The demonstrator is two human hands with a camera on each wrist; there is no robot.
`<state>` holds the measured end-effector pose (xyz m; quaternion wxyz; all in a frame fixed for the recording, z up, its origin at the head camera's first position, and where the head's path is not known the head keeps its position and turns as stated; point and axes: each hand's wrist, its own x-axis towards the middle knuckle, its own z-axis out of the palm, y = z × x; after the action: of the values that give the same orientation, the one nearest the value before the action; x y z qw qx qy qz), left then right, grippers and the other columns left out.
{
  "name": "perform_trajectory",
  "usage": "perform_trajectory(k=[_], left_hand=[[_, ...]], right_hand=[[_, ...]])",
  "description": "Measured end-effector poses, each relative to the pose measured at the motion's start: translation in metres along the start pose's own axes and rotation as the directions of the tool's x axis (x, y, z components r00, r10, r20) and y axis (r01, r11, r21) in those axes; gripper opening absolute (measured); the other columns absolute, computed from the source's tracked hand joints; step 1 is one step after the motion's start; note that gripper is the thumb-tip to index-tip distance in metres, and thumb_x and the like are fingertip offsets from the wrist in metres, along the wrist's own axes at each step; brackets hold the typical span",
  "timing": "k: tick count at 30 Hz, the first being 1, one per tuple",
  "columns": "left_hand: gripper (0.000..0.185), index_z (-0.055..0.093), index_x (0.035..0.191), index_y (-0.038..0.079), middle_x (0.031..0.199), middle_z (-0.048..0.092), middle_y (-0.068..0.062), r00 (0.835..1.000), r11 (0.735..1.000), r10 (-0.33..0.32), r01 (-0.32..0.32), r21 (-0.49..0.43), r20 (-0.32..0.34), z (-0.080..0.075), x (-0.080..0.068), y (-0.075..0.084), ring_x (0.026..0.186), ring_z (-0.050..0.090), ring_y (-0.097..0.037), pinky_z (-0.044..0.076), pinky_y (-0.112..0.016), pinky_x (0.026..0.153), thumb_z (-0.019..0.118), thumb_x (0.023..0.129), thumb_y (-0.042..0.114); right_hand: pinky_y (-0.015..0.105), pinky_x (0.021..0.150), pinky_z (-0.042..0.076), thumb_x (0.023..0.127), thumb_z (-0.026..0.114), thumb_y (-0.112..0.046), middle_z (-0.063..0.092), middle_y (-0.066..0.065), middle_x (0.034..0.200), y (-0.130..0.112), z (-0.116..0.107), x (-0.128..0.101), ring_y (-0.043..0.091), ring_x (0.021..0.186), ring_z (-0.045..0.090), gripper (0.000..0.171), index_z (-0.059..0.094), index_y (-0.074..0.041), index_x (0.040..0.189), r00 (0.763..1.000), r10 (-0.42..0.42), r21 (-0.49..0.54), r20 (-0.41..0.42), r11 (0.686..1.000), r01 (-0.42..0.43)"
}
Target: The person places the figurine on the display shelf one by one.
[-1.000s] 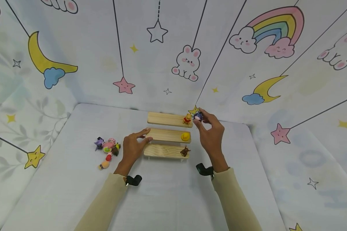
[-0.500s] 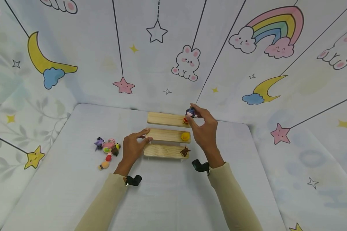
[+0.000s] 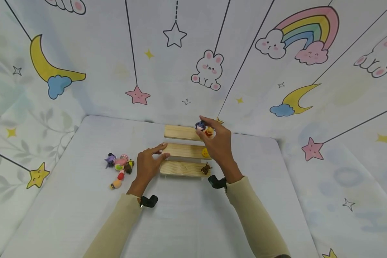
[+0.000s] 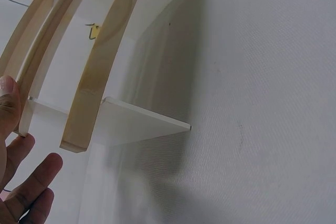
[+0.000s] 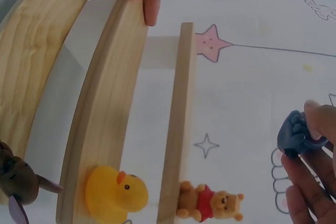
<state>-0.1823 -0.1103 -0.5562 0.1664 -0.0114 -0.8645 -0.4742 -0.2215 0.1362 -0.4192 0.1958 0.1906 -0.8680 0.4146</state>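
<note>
A three-step wooden shelf [image 3: 180,150] stands at the back of the table. My left hand [image 3: 149,162] grips the left end of its middle step [image 5: 113,77], thumb on top. My right hand [image 3: 214,141] pinches a small blue figure [image 3: 200,125] just above the top step [image 3: 178,132], beside a yellow bear in a red shirt [image 5: 210,203]. A yellow duck [image 5: 113,192] sits on the middle step, partly hidden by my right hand in the head view. A brown figure [image 3: 206,168] sits at the right end of the bottom step.
A pile of several small toy figures [image 3: 119,168] lies on the table left of my left hand. Printed fabric walls [image 3: 187,64] close in the back and both sides. The shelf rests on a white base plate [image 4: 139,124].
My right hand has carried the blue figure leftward, from past the shelf's right end to above the top step left of the bear. The left hand has stayed put.
</note>
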Motion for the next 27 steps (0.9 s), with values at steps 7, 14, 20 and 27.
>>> perform_trajectory(k=[7,14,20,27], left_hand=[[0.051,0.073,0.136,0.024,0.125,0.079,-0.004,1.000,1.000,0.001,-0.001,-0.009,0.001,0.000,0.001,-0.001,0.100,0.078,-0.032,0.058,-0.054,0.091,0.086,0.088,0.034],[0.050,0.073,0.136,0.024,0.126,0.079,-0.004,1.000,1.000,-0.005,0.006,-0.011,0.007,-0.001,0.001,0.001,0.101,0.077,-0.031,0.057,-0.054,0.094,0.085,0.089,0.035],[0.051,0.073,0.137,0.024,0.126,0.079,-0.004,1.000,1.000,-0.001,0.002,-0.006,0.007,0.000,0.001,0.000,0.100,0.077,-0.031,0.057,-0.054,0.095,0.085,0.088,0.035],[0.051,0.073,0.136,0.024,0.126,0.079,-0.004,1.000,1.000,-0.001,0.001,0.006,0.001,0.001,0.001,-0.002,0.099,0.077,-0.031,0.057,-0.054,0.093,0.086,0.088,0.036]], right_hand=[[0.054,0.111,0.046,0.094,0.084,-0.022,0.077,0.008,0.129,0.004,0.013,0.003,0.028,0.124,0.068,0.050,0.070,-0.022,0.142,0.999,-0.004,-0.076,0.037,0.997,0.007],[0.056,0.113,0.041,0.092,0.086,-0.022,0.076,0.008,0.131,0.009,0.024,0.007,0.030,0.124,0.066,0.049,0.072,-0.021,0.139,0.998,-0.013,-0.184,0.069,0.983,0.026],[0.056,0.118,0.036,0.091,0.087,-0.023,0.077,0.006,0.130,0.009,0.030,0.011,0.030,0.130,0.062,0.046,0.074,-0.021,0.135,0.992,-0.020,-0.275,0.128,0.960,0.055],[0.054,0.123,0.032,0.091,0.087,-0.025,0.080,0.002,0.125,0.009,0.035,0.014,0.028,0.130,0.062,0.041,0.075,-0.019,0.130,0.985,-0.003,-0.336,0.172,0.940,0.061]])
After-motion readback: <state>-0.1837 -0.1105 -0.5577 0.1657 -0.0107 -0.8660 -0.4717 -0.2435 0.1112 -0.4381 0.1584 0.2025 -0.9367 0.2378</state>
